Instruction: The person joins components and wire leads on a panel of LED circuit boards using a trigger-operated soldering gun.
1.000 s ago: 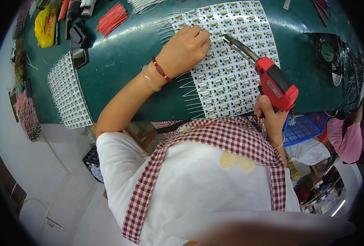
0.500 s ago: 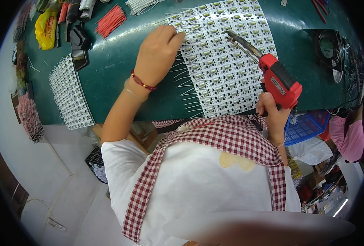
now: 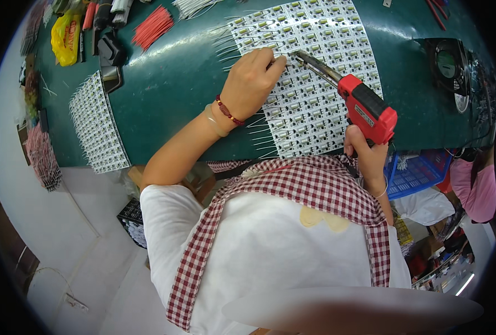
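Observation:
A large panel of small white circuit boards (image 3: 315, 106) lies on the green table in front of me, thin white wires sticking out along its left side. Over its left part is my left hand (image 3: 254, 78), thumb and fingers pinched together at the boards; whatever they hold is too small or hidden. My right hand (image 3: 368, 153) grips a red and black soldering gun (image 3: 365, 109) from below. The gun's metal tip points up and left, close beside my left fingertips at the board surface; I cannot tell whether it touches.
A second wired board panel (image 3: 97, 125) lies at the left table edge. Red wires (image 3: 152, 28), a yellow bag (image 3: 65, 39) and a black holder (image 3: 112, 50) sit at the back left. On the right are a round black device (image 3: 448, 67), a blue basket (image 3: 418, 173) and another person's pink sleeve (image 3: 474, 190).
My left hand has moved right and nearer to me, from the wire ends onto the boards. The soldering gun has shifted left, so its tip is now close to my left fingers.

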Tool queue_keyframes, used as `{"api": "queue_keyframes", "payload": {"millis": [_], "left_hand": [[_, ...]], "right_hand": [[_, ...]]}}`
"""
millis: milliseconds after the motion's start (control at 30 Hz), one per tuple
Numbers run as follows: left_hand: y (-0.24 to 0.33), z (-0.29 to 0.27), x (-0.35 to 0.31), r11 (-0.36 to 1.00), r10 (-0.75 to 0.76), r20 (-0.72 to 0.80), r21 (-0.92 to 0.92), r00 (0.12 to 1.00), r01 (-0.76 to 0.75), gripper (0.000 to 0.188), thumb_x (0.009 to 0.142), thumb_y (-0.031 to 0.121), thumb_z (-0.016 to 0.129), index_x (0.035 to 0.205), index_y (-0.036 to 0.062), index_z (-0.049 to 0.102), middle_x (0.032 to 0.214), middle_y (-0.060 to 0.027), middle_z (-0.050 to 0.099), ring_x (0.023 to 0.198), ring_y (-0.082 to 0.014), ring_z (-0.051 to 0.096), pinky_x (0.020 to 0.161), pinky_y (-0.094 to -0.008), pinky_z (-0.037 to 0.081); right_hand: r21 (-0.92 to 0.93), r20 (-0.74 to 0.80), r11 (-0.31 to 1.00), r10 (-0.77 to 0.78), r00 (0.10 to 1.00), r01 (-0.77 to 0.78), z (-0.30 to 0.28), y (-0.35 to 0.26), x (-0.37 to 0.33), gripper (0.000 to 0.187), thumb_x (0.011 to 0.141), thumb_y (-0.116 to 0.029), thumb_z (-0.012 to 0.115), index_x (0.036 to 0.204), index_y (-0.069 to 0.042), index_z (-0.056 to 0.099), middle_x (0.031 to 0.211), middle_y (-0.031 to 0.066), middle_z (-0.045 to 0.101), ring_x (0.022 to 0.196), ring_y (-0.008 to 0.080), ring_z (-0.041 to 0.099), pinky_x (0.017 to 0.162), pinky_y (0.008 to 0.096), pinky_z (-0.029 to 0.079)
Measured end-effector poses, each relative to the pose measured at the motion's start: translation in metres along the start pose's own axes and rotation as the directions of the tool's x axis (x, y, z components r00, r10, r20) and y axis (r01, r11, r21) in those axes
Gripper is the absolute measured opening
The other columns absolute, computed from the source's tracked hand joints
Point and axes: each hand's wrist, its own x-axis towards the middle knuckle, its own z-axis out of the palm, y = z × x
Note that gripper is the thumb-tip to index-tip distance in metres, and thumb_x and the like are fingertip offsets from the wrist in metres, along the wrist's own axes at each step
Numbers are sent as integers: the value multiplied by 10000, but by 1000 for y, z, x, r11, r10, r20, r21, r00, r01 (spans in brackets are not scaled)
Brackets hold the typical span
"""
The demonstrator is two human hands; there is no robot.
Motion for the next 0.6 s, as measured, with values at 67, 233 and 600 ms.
{"api": "queue_keyframes", "payload": {"millis": [67,233,600], "left_hand": [[0,2,0,1000,-4,-11,11,1000,4,278,693,-23,620,961,38,663,733,-63,510,653,-208,549,573,-306,473],[-1,4,-4,999,20,-57,40,998,-18,258,692,-12,624,943,33,663,723,-61,518,651,-205,552,566,-310,469],[0,2,0,997,61,-41,39,997,-59,234,702,-9,620,934,-2,650,786,-85,556,702,-229,571,618,-317,484]], "right_hand": [[-1,-10,1000,0,1000,0,0,-1,0,100,849,-41,673,898,-1,595,635,6,570,489,63,508,449,215,413],[-28,-19,1000,-9,1000,9,-1,0,0,97,846,-34,671,899,3,598,638,8,575,488,61,510,448,213,411],[13,-25,1000,-3,1000,4,-4,3,-1,118,838,-49,690,898,-2,599,646,6,580,487,59,513,443,212,410]]}}
